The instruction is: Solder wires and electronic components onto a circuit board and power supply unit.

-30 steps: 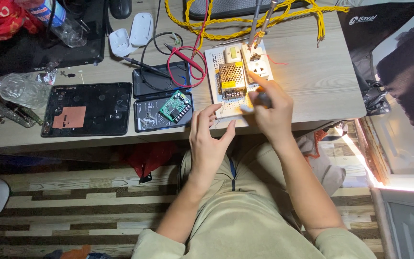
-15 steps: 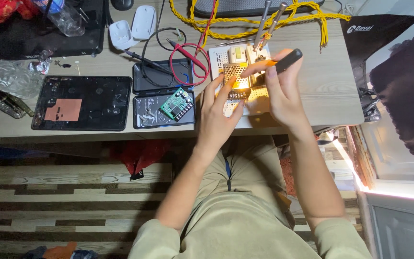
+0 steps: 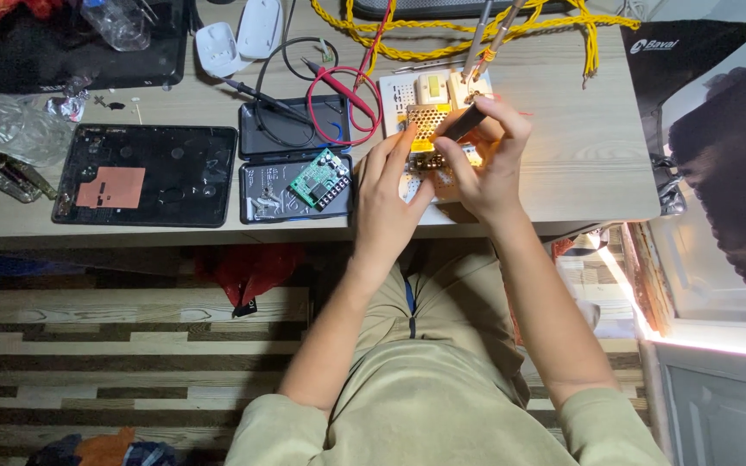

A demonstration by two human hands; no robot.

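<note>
At the far left lies a black tablet back (image 3: 140, 175), then a green circuit board (image 3: 322, 179) on a dark tray. My left hand (image 3: 386, 203) rests spread, steadying the perforated metal power supply (image 3: 429, 129) on the white board. My right hand (image 3: 485, 160) pinches a dark-handled tool (image 3: 462, 123) against it. I judge a terminal is being worked; the tip needs careful, steady seating.

- Single head-worn view, looking steeply down from above the seated person.
- Faces the wooden desk (image 3: 563, 173) at the far edge; lap and striped floor (image 3: 131, 345) near.
</note>
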